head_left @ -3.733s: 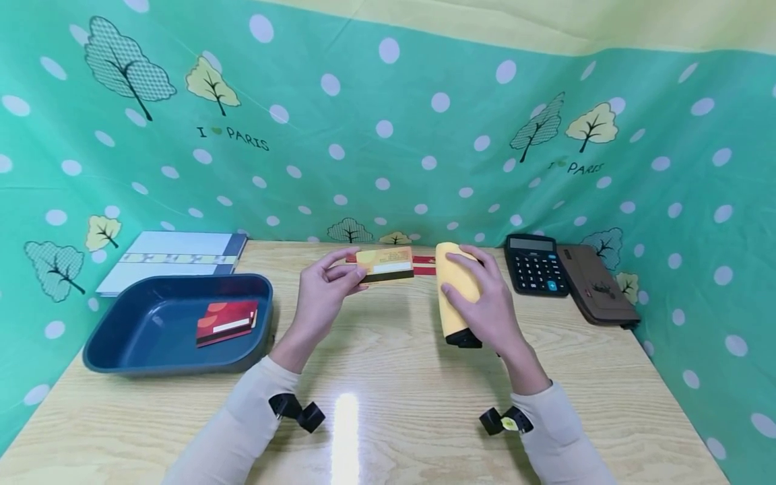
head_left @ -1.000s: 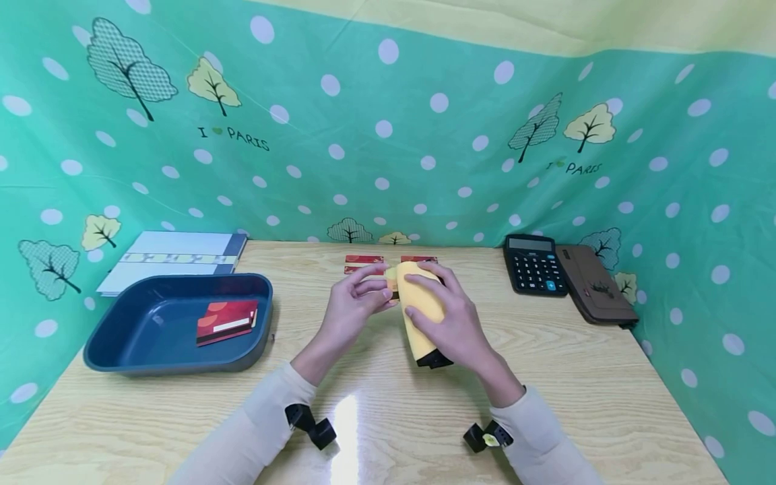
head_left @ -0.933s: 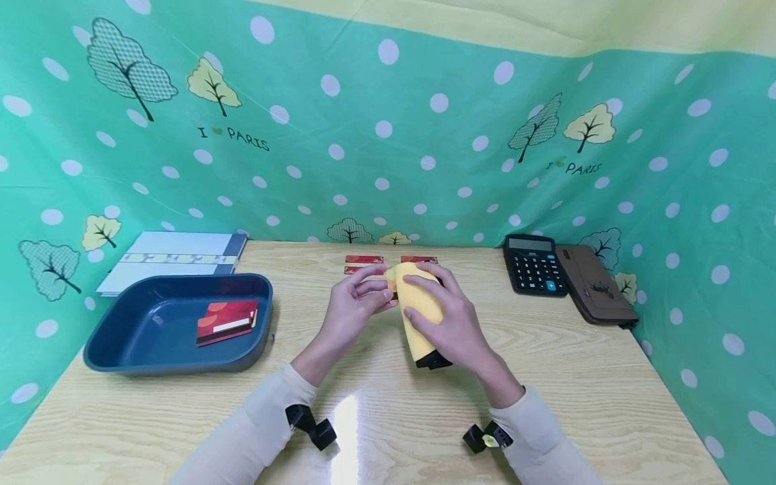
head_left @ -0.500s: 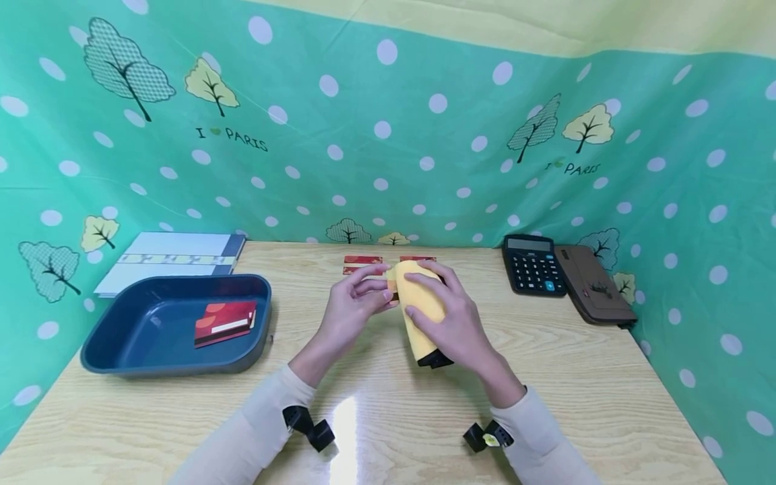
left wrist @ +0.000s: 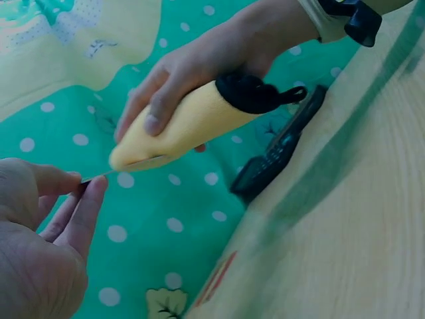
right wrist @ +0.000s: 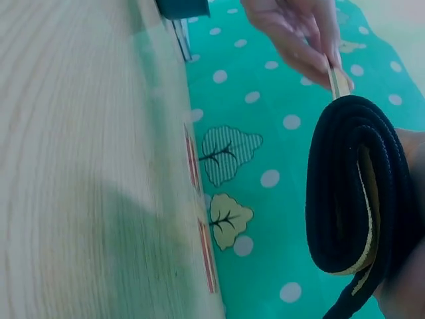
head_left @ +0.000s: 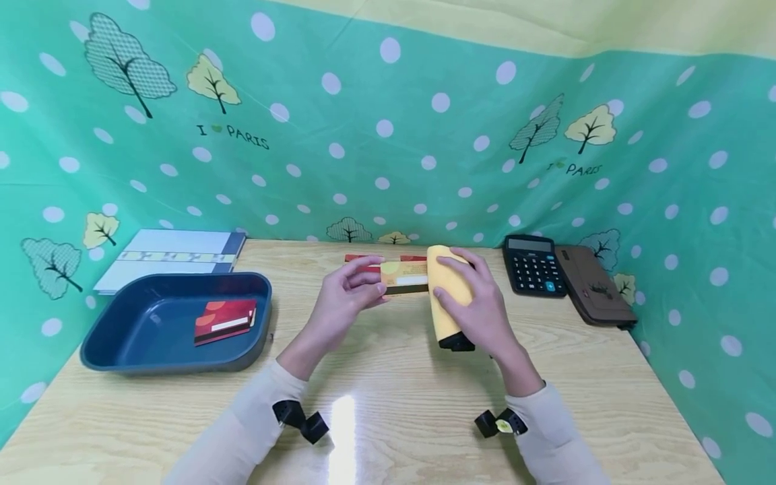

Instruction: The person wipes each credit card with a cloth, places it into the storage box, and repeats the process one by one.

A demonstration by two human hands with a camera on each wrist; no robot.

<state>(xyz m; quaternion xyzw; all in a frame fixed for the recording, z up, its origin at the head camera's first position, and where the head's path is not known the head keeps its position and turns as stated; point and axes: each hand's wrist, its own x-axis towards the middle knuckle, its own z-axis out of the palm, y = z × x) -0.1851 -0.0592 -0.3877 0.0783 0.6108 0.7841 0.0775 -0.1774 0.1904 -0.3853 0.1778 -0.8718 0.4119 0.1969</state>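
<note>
My left hand (head_left: pixel 342 300) pinches a yellow bank card (head_left: pixel 403 277) with a black stripe by its left end, above the table. My right hand (head_left: pixel 490 303) grips a rolled yellow cloth (head_left: pixel 445 296) with black edging. The cloth overlaps the card's right end in the head view. In the left wrist view the card shows nearly edge-on between thumb and fingers (left wrist: pixel 93 189), with its far part against the cloth (left wrist: pixel 192 123). The right wrist view looks onto the roll's black end (right wrist: pixel 332 186), where a loop hangs down.
Red cards (head_left: pixel 414 258) lie at the table's back edge, partly behind the hands. A blue bin (head_left: pixel 115 337) at left holds several red cards (head_left: pixel 227 320), before a white-and-blue notebook (head_left: pixel 176 250). A calculator (head_left: pixel 535 266) and brown wallet (head_left: pixel 597 286) lie at right.
The right hand and cloth have slid right and slightly up, uncovering most of the yellow card. The left hand has moved a little left, still pinching it.
</note>
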